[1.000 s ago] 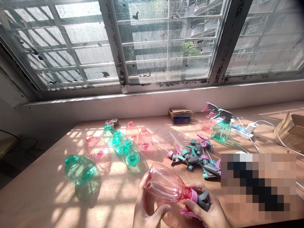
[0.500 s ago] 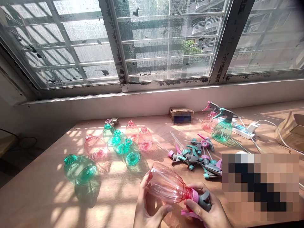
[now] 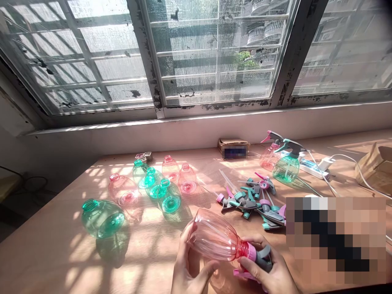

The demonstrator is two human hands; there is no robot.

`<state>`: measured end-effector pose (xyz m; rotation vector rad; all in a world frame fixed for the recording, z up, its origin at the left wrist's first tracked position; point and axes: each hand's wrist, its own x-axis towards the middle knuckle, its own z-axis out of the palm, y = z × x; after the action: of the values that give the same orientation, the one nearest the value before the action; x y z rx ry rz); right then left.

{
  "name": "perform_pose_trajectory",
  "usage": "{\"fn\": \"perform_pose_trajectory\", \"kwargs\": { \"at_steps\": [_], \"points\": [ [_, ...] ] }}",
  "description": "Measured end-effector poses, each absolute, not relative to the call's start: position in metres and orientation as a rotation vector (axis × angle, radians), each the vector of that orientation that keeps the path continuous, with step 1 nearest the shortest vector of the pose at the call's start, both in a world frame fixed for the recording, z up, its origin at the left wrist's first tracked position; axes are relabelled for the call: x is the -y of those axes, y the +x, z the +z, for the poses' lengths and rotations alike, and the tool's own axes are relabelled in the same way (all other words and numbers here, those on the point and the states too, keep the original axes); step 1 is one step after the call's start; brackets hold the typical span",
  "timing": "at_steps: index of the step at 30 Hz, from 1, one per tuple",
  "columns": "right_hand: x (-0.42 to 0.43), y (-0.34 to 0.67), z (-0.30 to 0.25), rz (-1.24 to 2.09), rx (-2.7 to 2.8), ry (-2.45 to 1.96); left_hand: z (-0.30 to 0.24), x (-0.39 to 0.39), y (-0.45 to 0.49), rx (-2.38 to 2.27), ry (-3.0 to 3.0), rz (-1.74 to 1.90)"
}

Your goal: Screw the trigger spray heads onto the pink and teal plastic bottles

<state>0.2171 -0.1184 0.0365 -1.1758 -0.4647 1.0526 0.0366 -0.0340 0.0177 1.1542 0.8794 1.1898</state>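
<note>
A clear pink spray bottle (image 3: 214,237) lies tilted on its side in the air between my hands, its base toward the left. My left hand (image 3: 191,261) curls around the base end, thumb underneath. At the neck, my right hand (image 3: 266,265) grips the pink collar (image 3: 251,252) of the grey-and-pink trigger head (image 3: 263,259), which sits on the bottle's mouth. A thin tube shows faintly through the bottle wall. Just beyond my hands is a pile of loose trigger heads (image 3: 251,200) in grey, teal and pink, some with clear tubes.
Several green and pink bottles without heads, including a green bottle (image 3: 102,218), stand at left. A green spray bottle (image 3: 287,165) and a pink one (image 3: 269,157) with heads stand back right, near a power strip (image 3: 312,168). Cardboard boxes (image 3: 375,169) and a window lie beyond; a blurred patch covers the lower right.
The base end of the pink spray bottle has shifted very slightly left with my left hand. My grip at the collar looks the same.
</note>
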Motion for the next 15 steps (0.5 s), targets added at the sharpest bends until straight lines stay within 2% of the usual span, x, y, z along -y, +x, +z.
{"fn": "perform_pose_trajectory", "kwargs": {
  "at_steps": [15],
  "points": [
    [0.117,0.213,0.040,1.022,0.405,-1.129,0.031,0.037,0.037,-0.883,1.134,1.157]
  ]
}}
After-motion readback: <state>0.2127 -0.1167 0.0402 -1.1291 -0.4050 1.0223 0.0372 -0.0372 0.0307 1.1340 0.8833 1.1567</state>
